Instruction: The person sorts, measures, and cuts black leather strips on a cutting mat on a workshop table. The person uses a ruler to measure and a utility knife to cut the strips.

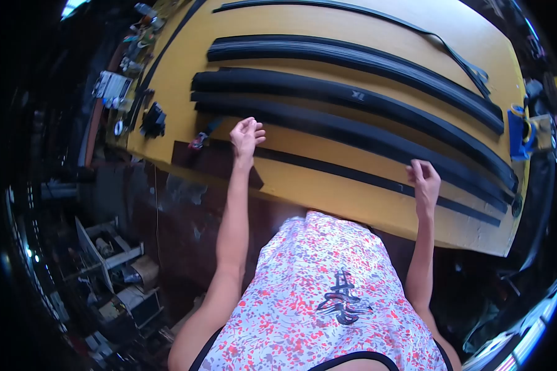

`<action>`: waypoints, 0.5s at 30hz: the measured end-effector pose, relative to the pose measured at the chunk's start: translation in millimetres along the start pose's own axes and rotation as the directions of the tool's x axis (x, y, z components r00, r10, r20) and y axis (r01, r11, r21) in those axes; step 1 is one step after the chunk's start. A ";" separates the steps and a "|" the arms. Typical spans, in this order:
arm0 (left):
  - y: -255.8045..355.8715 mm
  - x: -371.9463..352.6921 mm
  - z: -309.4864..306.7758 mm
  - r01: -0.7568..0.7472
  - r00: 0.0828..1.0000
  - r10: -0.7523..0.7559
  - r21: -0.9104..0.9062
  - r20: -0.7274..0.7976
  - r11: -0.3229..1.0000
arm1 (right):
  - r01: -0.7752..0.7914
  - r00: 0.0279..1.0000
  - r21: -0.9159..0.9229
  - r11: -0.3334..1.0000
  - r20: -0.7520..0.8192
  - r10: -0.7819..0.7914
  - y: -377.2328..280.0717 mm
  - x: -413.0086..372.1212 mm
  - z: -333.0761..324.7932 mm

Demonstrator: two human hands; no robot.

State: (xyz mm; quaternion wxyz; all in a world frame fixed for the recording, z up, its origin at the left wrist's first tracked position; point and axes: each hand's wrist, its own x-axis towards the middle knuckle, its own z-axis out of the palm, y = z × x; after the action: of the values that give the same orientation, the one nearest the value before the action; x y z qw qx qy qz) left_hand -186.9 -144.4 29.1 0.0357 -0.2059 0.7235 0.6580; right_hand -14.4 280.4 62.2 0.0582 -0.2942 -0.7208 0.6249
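My left hand [247,137] is raised over the near side of the yellow table, thumb and forefinger pinched together, the other fingers loosely curled. My right hand [424,179] is also in a pinch, farther right, by the near edge of a long black strip bundle [328,130]. I cannot tell whether either pinch holds anything thin. A narrow black strip [334,167] lies flat along the table's near side, passing behind both hands in this view. Left of my left hand lies a small tool with red on its handle [198,141].
The yellow table [359,201] bears more black strip bundles [353,54] and, behind them, a loose thin strip [328,11]. A blue tape dispenser [521,133] stands at the right edge. A black object [153,120] sits left. Shelving [108,250] stands below left.
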 end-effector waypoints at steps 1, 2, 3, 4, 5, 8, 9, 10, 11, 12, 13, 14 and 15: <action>-12.2 7.3 -8.1 0.089 0.993 -0.102 -0.194 -0.059 0.977 | -0.120 0.992 0.139 0.983 -0.028 0.125 4.1 -6.6 2.0; -26.1 16.6 -15.8 0.108 0.986 -0.139 -0.286 -0.089 0.952 | -0.241 0.965 0.296 0.925 -0.031 0.261 13.6 -11.0 1.4; -36.4 26.3 -20.5 0.121 0.979 -0.174 -0.379 -0.110 0.918 | -0.280 0.949 0.346 0.895 -0.038 0.312 21.0 -14.0 1.0; -39.0 33.3 -22.6 0.143 0.966 -0.220 -0.430 -0.136 0.891 | -0.281 0.948 0.307 0.909 -0.061 0.313 26.2 -16.7 2.7; -47.7 44.9 -28.0 0.137 0.957 -0.239 -0.467 -0.166 0.874 | -0.276 0.953 0.297 0.914 -0.041 0.301 29.3 -19.1 6.0; -41.3 65.4 -42.4 0.063 0.945 -0.174 -0.368 -0.278 0.928 | -0.306 0.944 0.240 0.921 -0.047 0.326 31.3 -20.4 22.7; -29.1 70.2 -53.7 0.056 0.941 -0.176 -0.380 -0.290 0.923 | -0.300 0.948 0.230 0.926 -0.036 0.316 32.8 -19.4 32.0; -17.3 76.5 -65.9 -0.012 0.940 -0.070 -0.237 -0.334 0.971 | -0.263 0.961 0.161 0.951 -0.047 0.274 35.0 -19.2 42.6; -9.7 85.7 -78.1 -0.073 0.932 0.037 -0.087 -0.360 0.994 | -0.227 0.971 0.090 0.970 -0.059 0.233 36.7 -18.4 50.9; -24.8 120.7 -102.1 -0.133 0.913 0.164 0.107 -0.374 0.985 | -0.178 0.982 0.018 0.984 -0.053 0.179 28.7 -22.3 63.1; -41.8 151.3 -126.9 -0.183 0.887 0.288 0.299 -0.360 0.937 | -0.174 0.983 0.008 0.985 -0.051 0.174 23.9 -24.7 74.8; -0.1 126.9 -137.3 -0.126 0.906 0.300 0.485 -0.299 0.865 | -0.131 0.991 -0.043 0.990 -0.030 0.130 20.1 -27.0 85.0; 14.7 125.6 -155.1 -0.092 0.954 0.247 0.620 -0.169 0.779 | -0.087 0.996 -0.090 0.992 -0.010 0.087 17.0 -29.5 95.0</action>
State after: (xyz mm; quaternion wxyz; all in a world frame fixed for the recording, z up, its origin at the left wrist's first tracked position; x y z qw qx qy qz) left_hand -272.6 -325.2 22.8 -0.0479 -0.1953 0.9100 0.3625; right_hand -27.1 184.2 34.5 0.0195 -0.3296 -0.7347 0.5927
